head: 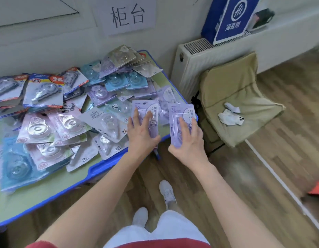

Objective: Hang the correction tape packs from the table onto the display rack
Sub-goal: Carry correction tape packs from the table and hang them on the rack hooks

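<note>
The left fingers point(136, 113) lie straight and spread on a purple pack point(146, 109) at the near right corner of the table point(108, 169). The left hand point(139, 133) rests flat on it, and I cannot tell whether the thumb goes under. The right fingers point(182, 123) cross the front of a second purple pack point(179, 111), with the thumb at its lower left edge. The right hand point(188, 142) grips this one just past the table corner, off the surface.

That makes two hands and two purple packs, one to each. Beside them a pile of packs point(65, 113), well over twenty, covers the table in overlapping layers.

The one table has a green top and a blue rim and stands against a pale wall on a wood floor point(262, 167). To the right are one white radiator point(191, 65) and one olive chair point(241, 90) with a white phone point(239, 119) on its seat.

The packs are flat cards with clear blisters, in purple, blue, pink and grey, many marked 36.
</note>
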